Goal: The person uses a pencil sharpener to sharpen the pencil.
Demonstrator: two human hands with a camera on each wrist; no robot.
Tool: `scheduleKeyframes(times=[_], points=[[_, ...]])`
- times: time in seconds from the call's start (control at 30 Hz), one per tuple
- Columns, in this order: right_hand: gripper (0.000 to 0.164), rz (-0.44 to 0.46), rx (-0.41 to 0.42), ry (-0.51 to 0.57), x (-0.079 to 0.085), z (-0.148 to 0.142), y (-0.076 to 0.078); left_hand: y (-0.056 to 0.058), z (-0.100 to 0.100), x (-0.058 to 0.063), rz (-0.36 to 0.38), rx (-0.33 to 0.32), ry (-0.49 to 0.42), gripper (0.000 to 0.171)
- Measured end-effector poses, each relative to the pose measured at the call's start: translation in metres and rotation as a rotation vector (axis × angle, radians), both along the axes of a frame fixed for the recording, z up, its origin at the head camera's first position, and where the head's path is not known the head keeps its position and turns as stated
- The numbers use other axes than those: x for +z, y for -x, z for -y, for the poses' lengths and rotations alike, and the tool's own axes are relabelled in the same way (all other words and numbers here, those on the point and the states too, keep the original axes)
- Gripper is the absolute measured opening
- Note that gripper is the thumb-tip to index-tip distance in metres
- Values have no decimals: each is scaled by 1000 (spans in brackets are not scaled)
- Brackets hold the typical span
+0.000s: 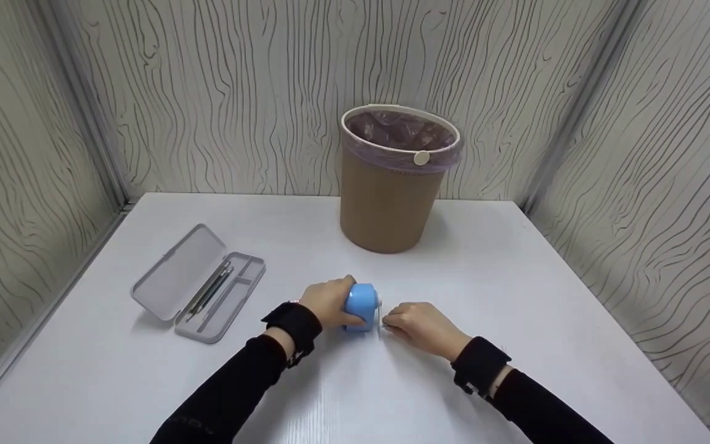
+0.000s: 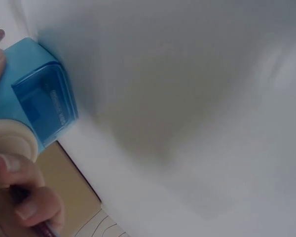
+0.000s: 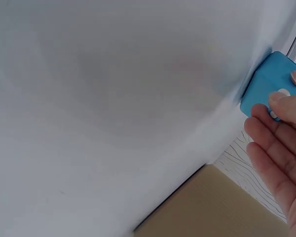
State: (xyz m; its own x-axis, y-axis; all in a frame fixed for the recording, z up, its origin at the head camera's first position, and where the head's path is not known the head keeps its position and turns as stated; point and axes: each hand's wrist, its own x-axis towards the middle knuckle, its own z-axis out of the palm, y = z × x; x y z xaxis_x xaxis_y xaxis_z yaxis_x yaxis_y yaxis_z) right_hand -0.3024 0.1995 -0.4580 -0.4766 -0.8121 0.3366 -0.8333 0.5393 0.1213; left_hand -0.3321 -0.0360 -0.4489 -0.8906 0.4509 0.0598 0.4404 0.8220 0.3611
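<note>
A blue crank pencil sharpener (image 1: 361, 305) stands on the white table in the middle of the head view. My left hand (image 1: 328, 302) grips it from the left. In the left wrist view, the sharpener's dark clear shavings drawer (image 2: 47, 103) and round cream front show, and a dark red pencil (image 2: 45, 229) passes between the left fingers. Its far end is hidden. From the other side my right hand (image 1: 421, 325) pinches the small crank knob (image 3: 273, 114) between thumb and index finger, its other fingers loosely extended.
Behind stands a brown waste bin (image 1: 386, 209) with a purple liner. At left lies an open grey pencil case (image 1: 224, 320) holding several pencils (image 1: 210, 290). Patterned panels (image 1: 238, 92) enclose the table's back and sides.
</note>
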Motion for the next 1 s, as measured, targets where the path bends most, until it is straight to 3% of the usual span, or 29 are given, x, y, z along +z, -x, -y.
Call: scheduleKeyframes(times=[0.3,0.63,1.0], points=[[11,54,-19,5,8,-2,-5,0,-1,1,-1,2,6,67],[13,27,-8,27,19,-3,-6,-2,0,2,0,13,16,68],[10,-20,-14,71,26,-8,-4,0,0,1,-90,-36,73,65]])
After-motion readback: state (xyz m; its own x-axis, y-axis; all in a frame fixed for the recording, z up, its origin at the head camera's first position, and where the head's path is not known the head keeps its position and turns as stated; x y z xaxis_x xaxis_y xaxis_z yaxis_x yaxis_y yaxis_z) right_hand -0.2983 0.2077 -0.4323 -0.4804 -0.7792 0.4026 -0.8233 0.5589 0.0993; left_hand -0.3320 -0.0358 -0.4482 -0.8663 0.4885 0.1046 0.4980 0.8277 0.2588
